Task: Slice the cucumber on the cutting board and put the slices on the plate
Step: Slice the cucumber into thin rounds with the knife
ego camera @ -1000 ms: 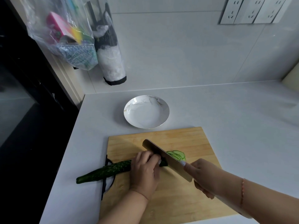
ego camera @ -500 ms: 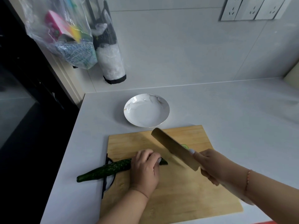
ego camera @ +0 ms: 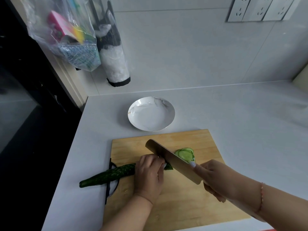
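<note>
One cucumber (ego camera: 110, 175) lying across the left edge of one wooden cutting board (ego camera: 168, 202), left hand (ego camera: 149, 176) curled over it, right hand (ego camera: 216, 178) gripping one knife (ego camera: 171, 160) at its cut end, a few overlapping slices (ego camera: 185, 154) beside the blade, one white plate (ego camera: 151, 113) beyond the board.

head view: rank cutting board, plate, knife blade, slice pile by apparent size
1. cutting board
2. plate
3. knife blade, close to the plate in length but far narrower; it sits nearer the camera, so this rank is unsure
4. slice pile
</note>
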Demonstrator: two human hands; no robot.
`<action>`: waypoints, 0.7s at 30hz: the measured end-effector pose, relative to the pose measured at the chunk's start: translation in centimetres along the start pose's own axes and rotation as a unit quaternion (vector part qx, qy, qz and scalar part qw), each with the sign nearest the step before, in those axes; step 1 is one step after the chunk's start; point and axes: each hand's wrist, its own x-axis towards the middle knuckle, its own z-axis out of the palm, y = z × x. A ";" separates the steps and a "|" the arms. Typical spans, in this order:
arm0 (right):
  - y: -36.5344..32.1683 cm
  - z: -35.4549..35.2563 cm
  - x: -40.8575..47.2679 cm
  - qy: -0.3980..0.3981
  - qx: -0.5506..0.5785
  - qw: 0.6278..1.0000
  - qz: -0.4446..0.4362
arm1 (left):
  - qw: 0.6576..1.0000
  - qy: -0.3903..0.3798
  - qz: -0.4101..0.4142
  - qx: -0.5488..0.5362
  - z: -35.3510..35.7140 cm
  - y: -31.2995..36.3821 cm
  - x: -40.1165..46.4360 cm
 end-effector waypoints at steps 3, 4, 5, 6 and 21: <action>0.1 -0.1 -0.1 -0.004 -0.008 1.000 0.003 | 1.000 0.003 0.000 0.000 0.0 0.0 0.0; 0.1 -0.1 -0.1 -0.004 -0.008 1.000 0.003 | 1.000 0.003 0.000 0.001 0.0 0.1 0.0; 0.2 0.0 -0.1 -0.004 -0.009 1.000 0.003 | 1.000 0.003 0.000 0.001 0.0 0.1 0.0; 0.2 0.0 0.0 -0.004 -0.010 1.000 0.003 | 1.000 0.003 0.000 0.000 0.0 0.1 0.0; 0.0 1.2 2.4 -0.017 -0.016 1.000 0.011 | 1.000 -0.002 -0.006 0.014 -0.1 0.1 0.1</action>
